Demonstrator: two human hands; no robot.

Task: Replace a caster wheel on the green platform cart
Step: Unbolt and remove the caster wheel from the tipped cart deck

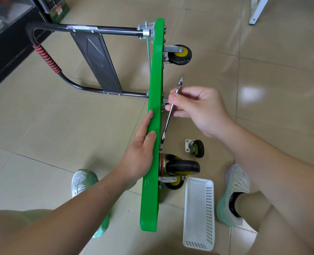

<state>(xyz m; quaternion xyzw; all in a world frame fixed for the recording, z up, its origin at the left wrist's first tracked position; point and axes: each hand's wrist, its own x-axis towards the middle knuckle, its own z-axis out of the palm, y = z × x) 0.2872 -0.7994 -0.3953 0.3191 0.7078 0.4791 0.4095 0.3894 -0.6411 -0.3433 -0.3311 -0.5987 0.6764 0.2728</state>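
**Cart Tipped on Edge for Caster Swap**

Closest in, beside the right shoe, a white perforated basket (198, 214) on the tiled floor, probably for keeping bolts and small parts within reach. Just past it, the green platform cart (152, 162), stood on its long edge to expose the underside and its wheel mounts. Flat against the deck, the left hand (139, 150), fingers straight along the upper edge, apparently steadying it against the turning force. Opposite, the right hand (198, 111) pinching the shank of a wrench (170, 111) between thumb and curled fingers, lower end set at a bolt on the underside, just above the two mounted casters (182, 167) at the near end. On the tiles near the deck but apart from it, a loose caster wheel (195, 148) with its mounting plate — old or new, impossible to tell. Judged mid-job: fasteners being worked, swap not yet finished. Farther off, another mounted caster (179, 54) with a yellow hub, and the black folding handle (47, 57) with red grip swung out to the left — likely propping the deck.
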